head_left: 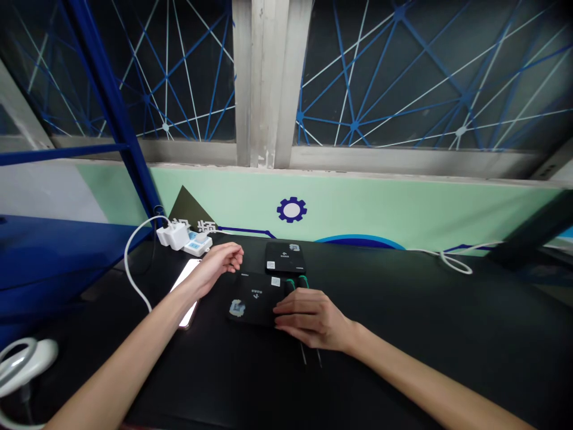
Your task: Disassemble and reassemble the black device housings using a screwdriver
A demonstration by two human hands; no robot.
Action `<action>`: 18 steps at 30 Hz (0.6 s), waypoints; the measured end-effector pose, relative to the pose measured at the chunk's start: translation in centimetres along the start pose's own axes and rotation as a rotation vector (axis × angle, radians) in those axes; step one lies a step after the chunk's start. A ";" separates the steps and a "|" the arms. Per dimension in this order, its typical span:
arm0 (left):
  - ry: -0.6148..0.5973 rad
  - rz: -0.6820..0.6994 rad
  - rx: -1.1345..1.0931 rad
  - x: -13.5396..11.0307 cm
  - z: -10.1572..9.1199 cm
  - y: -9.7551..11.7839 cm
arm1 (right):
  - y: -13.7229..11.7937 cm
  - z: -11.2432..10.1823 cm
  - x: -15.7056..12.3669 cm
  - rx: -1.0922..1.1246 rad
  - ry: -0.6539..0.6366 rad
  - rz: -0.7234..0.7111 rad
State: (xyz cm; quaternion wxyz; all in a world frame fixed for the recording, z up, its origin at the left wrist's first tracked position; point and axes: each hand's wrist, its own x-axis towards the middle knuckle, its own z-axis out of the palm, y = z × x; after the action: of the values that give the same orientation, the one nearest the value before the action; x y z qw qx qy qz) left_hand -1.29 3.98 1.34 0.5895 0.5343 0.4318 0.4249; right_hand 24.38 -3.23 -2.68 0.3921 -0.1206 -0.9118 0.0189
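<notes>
On the black table lie two flat black boxes with small labels, a near one [253,298] and a far one [285,258]. My right hand [313,318] lies flat beside the near box, its fingertips touching the box's right edge. It covers two screwdrivers [297,282] whose green handles stick out beyond the fingers. My left hand [220,263] hovers at the near box's left corner, fingers loosely curled and apart, holding nothing. A phone [185,291] with a lit screen lies under my left wrist.
A white charger [172,234] and a white power strip [197,244] sit at the back left, with a white cable [132,272] looping forward. A blue rack post [117,113] stands at left. Another white cable [454,261] lies at the back right. A white curved object [20,365] sits bottom left.
</notes>
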 end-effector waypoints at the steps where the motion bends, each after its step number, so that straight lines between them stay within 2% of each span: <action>1: -0.001 0.004 0.021 0.0 0.0 0.1 | 0.1 0.0 0.0 -0.011 0.014 0.019; 3: -0.007 0.023 0.073 -0.1 0.1 0.1 | 0.2 -0.1 -0.1 -0.060 0.058 0.099; 7: -0.031 0.094 0.208 -0.2 0.5 -0.1 | 0.7 -0.2 -0.2 -0.231 0.141 0.367; 11: -0.091 0.187 0.353 -0.4 0.9 -0.8 | 1.2 0.0 -0.3 -0.312 0.142 0.576; 15: -0.186 0.308 0.563 -0.7 1.1 -1.6 | 1.5 0.1 -0.4 -0.287 0.126 0.629; 18: -0.158 0.348 0.650 -0.7 1.0 -2.0 | 1.6 0.1 -0.3 -0.253 0.121 0.635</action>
State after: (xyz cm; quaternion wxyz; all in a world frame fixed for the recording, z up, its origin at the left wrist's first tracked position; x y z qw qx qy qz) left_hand -0.40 2.89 -0.60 0.3397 0.7899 0.4003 0.3170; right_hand 24.87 -1.78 -3.19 0.4018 -0.4469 -0.7990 0.0198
